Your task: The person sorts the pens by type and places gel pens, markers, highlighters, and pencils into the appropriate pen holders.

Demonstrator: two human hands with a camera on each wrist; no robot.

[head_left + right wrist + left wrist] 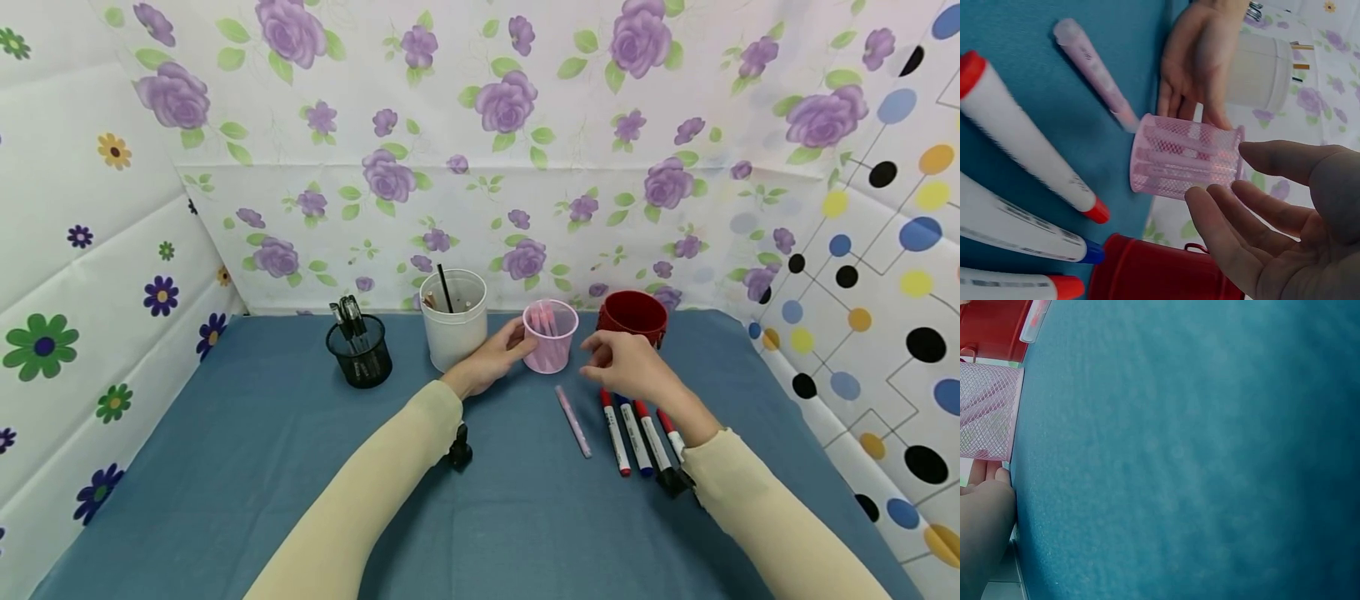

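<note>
A pink mesh pen holder (547, 353) with pink pens in it stands on the blue cloth. My left hand (491, 358) grips it from the left, its thumb at the near side and its fingers beyond; in the right wrist view those fingers are partly hidden behind the mesh. To the right of the holder, my right hand (626, 362) hovers with loosely bent fingers and nothing in them. Its thumb and fingertips (1260, 150) overlap the holder's rim in the right wrist view. One pink pen (573, 422) lies on the cloth in front of the holder.
White markers (615, 433) with red and blue caps lie in a row under the right forearm. Behind the right hand stands a red cup (633, 310). A white container (456, 329) and a black mesh holder (361, 360) with pens stand to the left.
</note>
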